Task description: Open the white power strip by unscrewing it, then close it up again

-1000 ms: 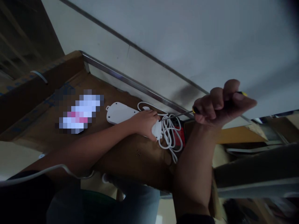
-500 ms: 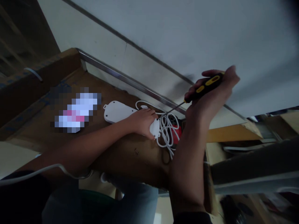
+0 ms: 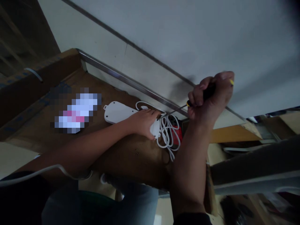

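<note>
A white power strip (image 3: 119, 112) lies on the brown work surface, screw holes facing up. My left hand (image 3: 144, 122) is wrapped over its right part and grips it. In my right hand (image 3: 211, 93), raised to the right, is a black-and-yellow screwdriver (image 3: 188, 103), its handle mostly covered by my fingers. The thin shaft slants down and left to the right end of the strip; whether the tip sits in a screw hole I cannot tell. A looped white cord (image 3: 167, 132) lies against that end.
Small screws (image 3: 136, 152) lie on the cardboard-like surface (image 3: 131, 165) near me. A red object (image 3: 176, 136) sits behind the cord. A pixelated bright item (image 3: 77, 111) is at left. A white wall (image 3: 152, 68) with a metal rail (image 3: 117, 74) bounds the far side.
My right hand has turned around the screwdriver handle, the fingers now wrapped over it and hiding most of it. My left hand and the power strip stay in place.
</note>
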A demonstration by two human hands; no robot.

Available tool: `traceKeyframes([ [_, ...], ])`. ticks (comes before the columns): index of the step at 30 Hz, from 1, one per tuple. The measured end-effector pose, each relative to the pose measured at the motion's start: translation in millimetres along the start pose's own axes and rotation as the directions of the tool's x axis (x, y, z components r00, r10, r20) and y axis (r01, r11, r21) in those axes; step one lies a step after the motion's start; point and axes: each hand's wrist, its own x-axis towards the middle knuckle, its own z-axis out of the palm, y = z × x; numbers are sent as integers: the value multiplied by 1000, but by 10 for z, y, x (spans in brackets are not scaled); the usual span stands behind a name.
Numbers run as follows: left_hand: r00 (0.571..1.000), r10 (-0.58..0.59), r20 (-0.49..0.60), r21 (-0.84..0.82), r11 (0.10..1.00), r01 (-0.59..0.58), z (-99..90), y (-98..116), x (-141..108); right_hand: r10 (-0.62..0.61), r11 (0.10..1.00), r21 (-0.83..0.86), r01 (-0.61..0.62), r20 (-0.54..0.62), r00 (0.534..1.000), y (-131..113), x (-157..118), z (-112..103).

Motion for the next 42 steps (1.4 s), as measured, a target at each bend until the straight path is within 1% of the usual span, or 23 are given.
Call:
traceKeyframes([
  [1,1000,-3,0,-3,1000,3,0,3,0,-53,997,-53,47,-115,992,16,0,30],
  [3,1000,-12,0,-8,1000,12,0,6,-1,-176,970,-220,106,-328,928,50,-5,81],
  [5,1000,-9,-2,-12,1000,9,2,5,-1,-255,930,-353,98,-432,865,71,-15,105],
  [6,1000,-2,-6,-13,1000,2,3,4,-1,-253,926,-368,89,-427,868,75,-21,103],
  [7,1000,4,-9,-14,1000,-4,3,2,0,-234,928,-364,85,-388,892,75,-25,91],
  [10,1000,9,-1,-3,1000,-9,-2,-2,6,-221,930,-338,144,-201,954,75,-17,11],
  [13,1000,17,19,32,999,-18,-7,-8,13,-228,962,-177,209,-92,969,91,15,-82],
  [15,1000,22,22,67,997,-23,-7,-13,14,-141,990,-7,141,-37,989,88,28,-121],
  [16,1000,19,22,85,996,-21,-7,-14,13,-82,995,51,81,21,996,77,28,-130],
  [18,1000,8,22,117,993,-10,-7,-14,6,-2,995,98,-13,150,989,41,13,-121],
  [20,1000,-2,18,135,991,0,-10,-7,-4,15,996,82,-33,216,976,6,-15,-78],
  [22,1000,-13,17,143,990,10,-15,6,-14,-9,999,53,-2,198,980,1,-43,-8],
  [24,999,-23,22,146,989,20,-18,19,-20,-59,998,0,60,121,991,36,-59,74],
  [26,999,-28,28,148,989,24,-17,26,-22,-160,982,-108,152,-70,985,88,-63,152],
  [28,999,-31,30,152,988,26,-11,24,-22,-286,940,-273,205,-304,909,122,-59,207],
  [29,999,-34,28,155,987,29,-8,20,-22,-315,924,-334,188,-382,869,125,-57,222],
  [30,999,-32,27,159,987,28,-4,15,-22,-304,921,-359,151,-423,854,119,-55,226],
  [31,999,-27,25,164,986,23,-2,8,-22,-266,928,-356,108,-433,861,106,-53,217],
  [33,1000,-6,17,167,986,3,-1,-5,-23,-170,946,-322,45,-374,912,72,-46,166],
  [35,1000,13,11,159,987,-14,-3,-13,-23,-139,948,-313,54,-256,957,46,-26,81],
  [37,1000,15,13,147,989,-16,-4,-16,-21,-152,949,-299,103,-144,978,35,9,-9],
  [39,1000,13,24,140,990,-16,-6,-16,-19,-142,975,-185,119,-118,983,30,50,-85],
  [42,999,6,40,135,991,-11,-15,-11,-17,-18,999,43,21,-64,998,0,83,-157],
])
